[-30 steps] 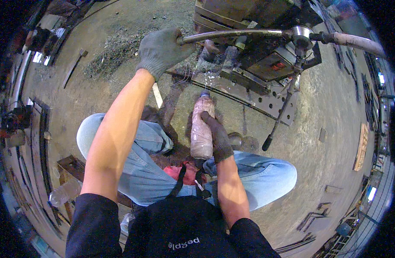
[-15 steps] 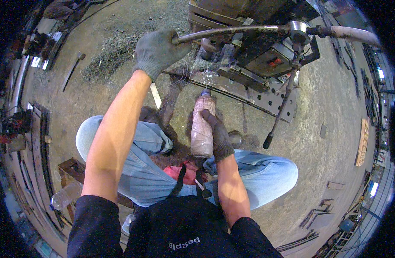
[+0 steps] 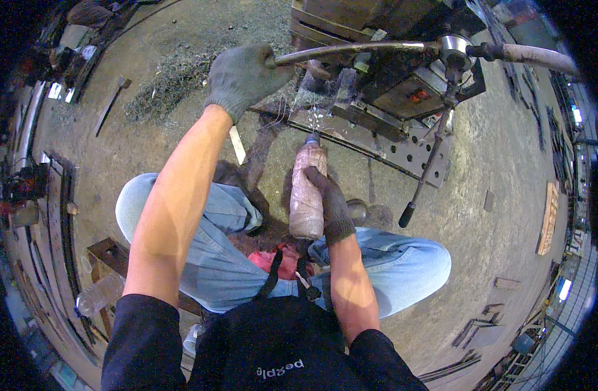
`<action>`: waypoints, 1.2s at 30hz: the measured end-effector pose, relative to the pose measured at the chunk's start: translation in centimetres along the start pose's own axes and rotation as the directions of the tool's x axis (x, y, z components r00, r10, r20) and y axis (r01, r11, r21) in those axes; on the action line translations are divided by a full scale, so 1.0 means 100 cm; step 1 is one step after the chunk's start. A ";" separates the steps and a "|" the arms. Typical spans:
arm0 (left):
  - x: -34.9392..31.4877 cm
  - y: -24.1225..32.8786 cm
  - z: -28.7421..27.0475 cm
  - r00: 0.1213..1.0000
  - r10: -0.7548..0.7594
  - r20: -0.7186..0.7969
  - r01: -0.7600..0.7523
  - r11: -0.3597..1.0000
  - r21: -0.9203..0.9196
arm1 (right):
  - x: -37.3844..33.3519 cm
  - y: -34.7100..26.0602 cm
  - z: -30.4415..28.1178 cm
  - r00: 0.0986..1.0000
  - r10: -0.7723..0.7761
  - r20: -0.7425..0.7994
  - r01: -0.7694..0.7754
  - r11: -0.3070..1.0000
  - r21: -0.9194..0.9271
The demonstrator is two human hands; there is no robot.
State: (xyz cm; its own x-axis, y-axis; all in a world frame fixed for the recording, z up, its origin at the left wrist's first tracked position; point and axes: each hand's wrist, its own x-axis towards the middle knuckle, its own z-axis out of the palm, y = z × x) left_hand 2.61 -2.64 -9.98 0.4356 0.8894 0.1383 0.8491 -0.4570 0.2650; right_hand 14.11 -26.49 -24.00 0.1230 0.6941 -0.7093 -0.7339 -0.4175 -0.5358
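Note:
My left hand point(image 3: 247, 79), in a grey knitted glove, is closed around the end of a long curved metal lever point(image 3: 357, 49). The lever runs right to a round steel hub point(image 3: 454, 47) on the machine point(image 3: 384, 85). A dirty, brownish plastic bottle point(image 3: 307, 195) with a blue cap is gripped in my right hand point(image 3: 331, 202), gloved dark grey. Its capped end points away from me, toward the machine's lower part, and white drops of liquid show just beyond the cap. The fingers behind the bottle are partly hidden.
A second lever with a black knob point(image 3: 406, 214) slants down from the hub. Beneath the machine lies a perforated metal plate point(image 3: 416, 153). Metal shavings point(image 3: 172, 85) cover the floor at far left. A clear bottle point(image 3: 100, 296) lies by my left side; metal bars point(image 3: 484, 326) lie at right.
My left hand and the lever end shift very slightly to the right in the picture. The bottle stays in my right hand, with drops still beyond its cap.

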 end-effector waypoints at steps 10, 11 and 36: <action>0.001 -0.004 0.006 0.999 0.010 -0.039 -0.012 0.999 -0.030 | 0.005 0.005 -0.004 0.999 -0.020 0.047 0.019 1.000 0.011; 0.000 -0.004 0.006 0.999 0.009 -0.043 -0.010 0.999 -0.032 | 0.005 0.007 -0.006 0.999 -0.025 0.046 0.025 1.000 -0.004; -0.001 -0.004 0.005 0.999 0.031 -0.024 -0.031 0.999 -0.038 | 0.006 0.005 -0.002 0.999 0.025 0.030 -0.026 0.999 0.036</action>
State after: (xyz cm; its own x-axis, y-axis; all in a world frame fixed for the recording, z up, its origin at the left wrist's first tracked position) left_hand 2.35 -2.57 -10.59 0.4542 0.8748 0.1687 0.8230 -0.4845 0.2966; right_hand 13.96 -26.42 -24.84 0.0844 0.7007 -0.7084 -0.7607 -0.4139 -0.5000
